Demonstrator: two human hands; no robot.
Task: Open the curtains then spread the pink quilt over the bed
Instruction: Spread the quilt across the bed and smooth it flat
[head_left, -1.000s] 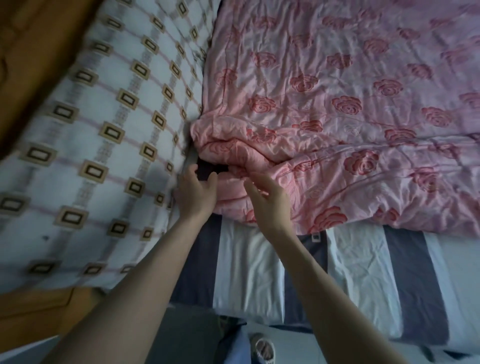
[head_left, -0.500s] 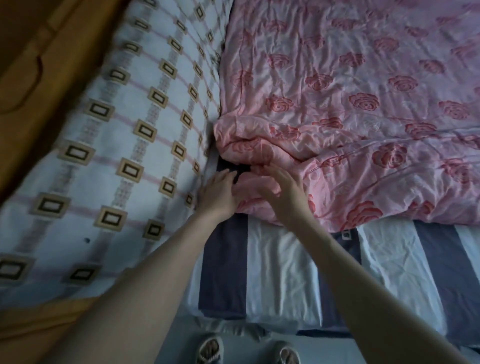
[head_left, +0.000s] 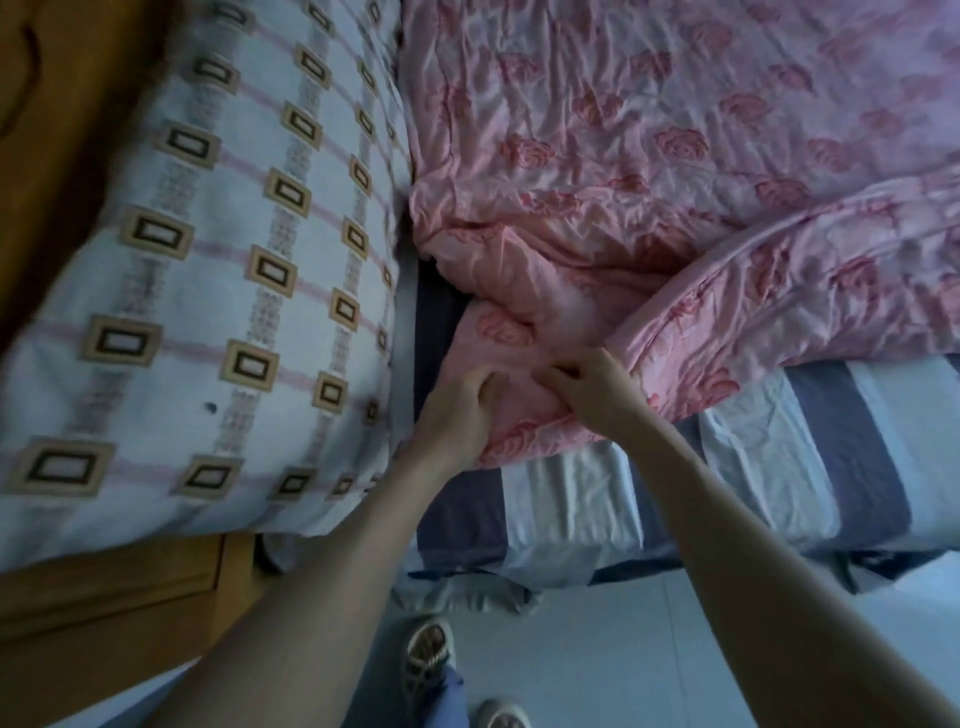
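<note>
Your left hand (head_left: 457, 410) and your right hand (head_left: 597, 395) are close together at the near corner of the pink quilt (head_left: 675, 156). Each grip is closed on the cloth, with the fingers of both hands curled into the soft folds. The quilt is a thin padded cloth with darker pink roses, much wrinkled. It covers the far part of the bed (head_left: 872, 457), and its corner is bunched in a heap just beside the pillow (head_left: 208, 286). The pillow is big and plump, pale blue with pink lines and small brown rectangles. Along the near edge of the bed the sheet (head_left: 566, 499) lies bare, in wide grey-blue and white stripes. Beyond the pillow is a headboard (head_left: 62, 104) of orange-brown wood, and a cabinet (head_left: 104, 597) of the same wood stands at the near side. The floor (head_left: 623, 649) is pale and smooth, and one sandal (head_left: 428, 654) shows there.
</note>
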